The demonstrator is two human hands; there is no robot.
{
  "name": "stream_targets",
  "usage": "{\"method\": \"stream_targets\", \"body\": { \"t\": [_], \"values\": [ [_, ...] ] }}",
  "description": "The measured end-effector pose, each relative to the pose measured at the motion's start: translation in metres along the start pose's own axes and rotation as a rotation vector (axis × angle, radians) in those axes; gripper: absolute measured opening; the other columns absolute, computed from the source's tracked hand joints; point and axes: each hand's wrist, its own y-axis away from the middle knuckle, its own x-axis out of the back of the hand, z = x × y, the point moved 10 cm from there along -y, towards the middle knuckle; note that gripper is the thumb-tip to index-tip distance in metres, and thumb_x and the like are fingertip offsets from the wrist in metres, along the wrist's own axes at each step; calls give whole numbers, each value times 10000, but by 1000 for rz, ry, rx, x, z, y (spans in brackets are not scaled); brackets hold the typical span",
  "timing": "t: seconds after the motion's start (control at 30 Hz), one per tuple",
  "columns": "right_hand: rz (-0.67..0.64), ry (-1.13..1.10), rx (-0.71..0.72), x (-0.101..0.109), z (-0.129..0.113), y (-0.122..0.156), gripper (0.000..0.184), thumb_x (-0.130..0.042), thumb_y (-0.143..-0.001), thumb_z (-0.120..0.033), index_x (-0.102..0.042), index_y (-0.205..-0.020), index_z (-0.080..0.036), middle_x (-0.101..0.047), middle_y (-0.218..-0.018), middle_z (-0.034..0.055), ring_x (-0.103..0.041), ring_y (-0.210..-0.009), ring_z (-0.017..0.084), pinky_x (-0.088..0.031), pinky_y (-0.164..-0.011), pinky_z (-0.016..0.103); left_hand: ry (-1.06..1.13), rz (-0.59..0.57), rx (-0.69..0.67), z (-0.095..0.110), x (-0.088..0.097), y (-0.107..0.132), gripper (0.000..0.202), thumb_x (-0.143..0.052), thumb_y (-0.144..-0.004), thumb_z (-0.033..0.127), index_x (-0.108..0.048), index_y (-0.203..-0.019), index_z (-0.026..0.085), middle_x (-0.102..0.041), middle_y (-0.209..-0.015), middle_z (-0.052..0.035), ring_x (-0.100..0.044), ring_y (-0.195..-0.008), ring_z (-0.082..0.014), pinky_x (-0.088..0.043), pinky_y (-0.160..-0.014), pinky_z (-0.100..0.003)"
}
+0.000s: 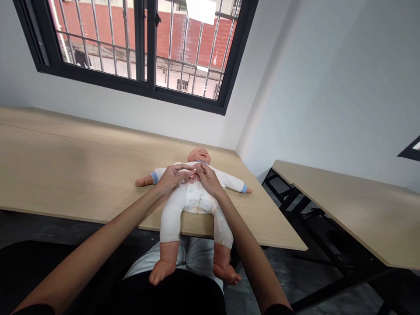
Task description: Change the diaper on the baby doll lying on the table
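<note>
A baby doll [198, 200] lies on its back on the wooden table [82, 175], its arms spread and its legs hanging over the front edge. It wears a white top [226, 178] with blue cuffs and a patterned diaper-like piece over white leg coverings. My left hand [173, 177] is at the doll's belly, thumb and fingers pinched at the front of the top. Close beside it, my right hand [208, 179] pinches the same part of the top. The fingers of both hands nearly meet, and the exact bit of cloth between them is partly hidden.
A barred window [147, 48] with a dark frame is in the wall behind the table. To the right, past a gap, stands a second wooden table [344, 205] with black legs. My lap [193, 256] is under the doll's feet.
</note>
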Motion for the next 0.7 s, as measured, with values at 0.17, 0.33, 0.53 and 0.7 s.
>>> {"method": "stream_targets", "body": {
  "t": [0.17,0.33,0.53,0.7],
  "values": [
    [7,25,2,1,-2,0,388,-400,-905,-567,-527,-862,-203,-595,-725,1,-551,-689,149,-415,-648,267,29,-45,-17,-5,0,-2,410,-736,-707,350,-711,-1059,141,-715,-1008,-110,-658,-784,-203,-490,-755,-309],
    [2,-4,-1,0,-3,1,380,-405,-902,-566,-530,-874,-207,-598,-725,0,-560,-693,149,-431,-664,268,26,-121,-16,-7,-4,-3,397,-707,-763,356,-697,-1103,151,-720,-772,-59,-659,-697,-179,-483,-724,-286],
    [-40,-72,-18,-4,0,1,390,-411,-896,-573,-549,-919,-209,-619,-767,9,-577,-712,149,-450,-678,267,-16,-132,-21,-5,-7,-4,407,-726,-730,382,-710,-1056,140,-718,-796,-71,-637,-658,-173,-482,-672,-283],
    [-44,-113,-26,-3,1,2,360,-436,-894,-535,-569,-936,-203,-629,-821,18,-585,-733,145,-458,-695,265,-105,-79,-42,-3,-3,-2,362,-716,-727,392,-730,-990,143,-718,-820,-70,-632,-661,-166,-479,-669,-279]
  ]
}}
